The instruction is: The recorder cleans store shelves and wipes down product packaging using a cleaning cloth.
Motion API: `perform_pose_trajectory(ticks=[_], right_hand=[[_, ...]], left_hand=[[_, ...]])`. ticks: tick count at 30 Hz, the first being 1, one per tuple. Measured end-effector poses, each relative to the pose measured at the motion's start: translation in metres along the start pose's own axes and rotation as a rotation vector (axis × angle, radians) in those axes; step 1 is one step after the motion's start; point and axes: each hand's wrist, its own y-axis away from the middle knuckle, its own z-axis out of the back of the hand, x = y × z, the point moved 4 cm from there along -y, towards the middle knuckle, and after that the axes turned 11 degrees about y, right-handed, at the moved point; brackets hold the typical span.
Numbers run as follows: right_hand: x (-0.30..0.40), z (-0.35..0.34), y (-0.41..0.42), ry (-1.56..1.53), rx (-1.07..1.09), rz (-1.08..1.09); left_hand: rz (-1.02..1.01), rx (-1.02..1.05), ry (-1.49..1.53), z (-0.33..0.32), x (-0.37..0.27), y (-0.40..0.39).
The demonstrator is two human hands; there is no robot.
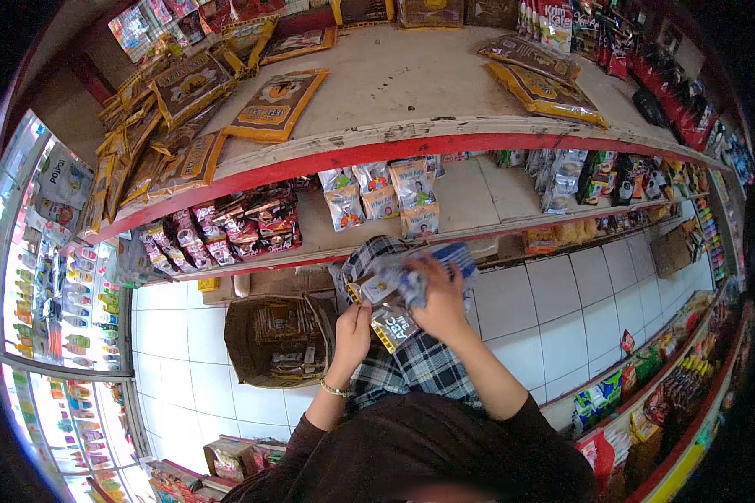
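My left hand [352,332], with a bracelet at the wrist, pinches the edge of a black, yellow and silver ABC coffee packet [393,327] over my lap. In my right hand [441,298] is a bunched blue and white cloth [402,271], lying over the packet's upper part. Whether the cloth presses on the packet surface cannot be told. Beneath both hands is the checked fabric [415,364] over my legs. Just left of my left hand, an open cardboard box [236,361] on the floor holds several flat brown packets [283,320].
Ahead, a red-edged shelf [409,141] bears a pile of brown and yellow coffee packets [192,88] at left and two more [541,94] at right. Sachet strips [352,195] hang over the lower shelf edge. Another stocked rack [629,402] stands behind on the right, above white floor tiles [541,314].
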Motion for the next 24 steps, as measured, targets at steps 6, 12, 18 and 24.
perform_pose_trajectory(ticks=[6,12,18,24], right_hand=[[0.016,0.001,-0.004,0.091,-0.009,0.01],[0.03,-0.011,0.003,0.042,0.125,0.218],[-0.041,-0.006,-0.006,-0.091,-0.118,-0.213],[0.027,0.006,0.048,0.065,0.159,0.223]], left_hand=[[0.04,-0.009,-0.016,-0.003,-0.004,0.0],[0.061,-0.016,0.012,0.002,0.008,0.007],[-0.015,-0.05,0.029,-0.003,-0.007,0.0],[-0.093,-0.109,0.001,0.004,0.003,-0.014]])
